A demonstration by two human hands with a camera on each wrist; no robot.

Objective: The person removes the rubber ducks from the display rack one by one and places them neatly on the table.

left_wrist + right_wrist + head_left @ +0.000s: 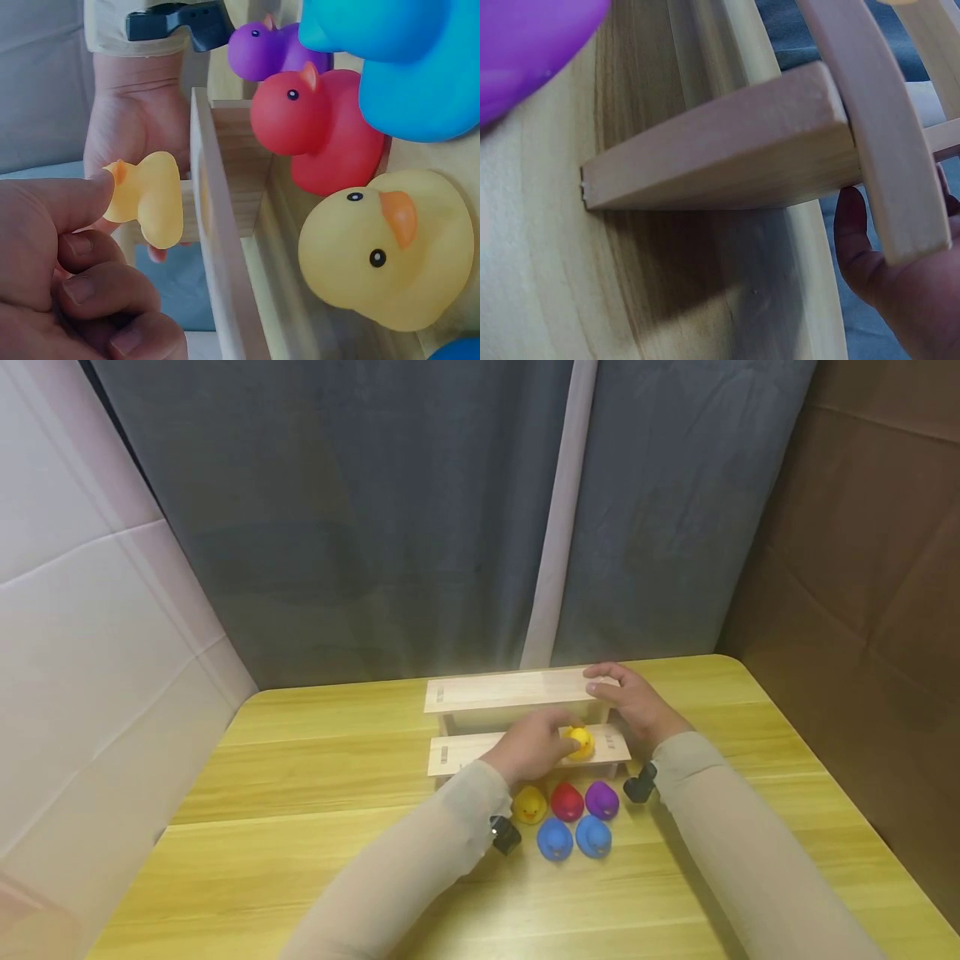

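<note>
My left hand [531, 747] pinches a small yellow rubber duck [581, 742] between thumb and fingers, over the right part of the low front wooden shelf [468, 750]. In the left wrist view the held duck [154, 199] shows beside the thumb, with the other fingers curled below. My right hand [633, 703] is at the right end of the taller back wooden shelf [510, 690], fingers reaching over its top board. The right wrist view shows part of that hand [900, 285] behind the front shelf's end [885, 135].
Before the front shelf sit a yellow duck [529, 806], a red duck [567, 802] and a purple duck [602, 800]. Two blue ducks, one left [555, 840] and one right [594, 837], stand nearer me. A grey curtain [337, 527] hangs behind the wooden table [300, 793].
</note>
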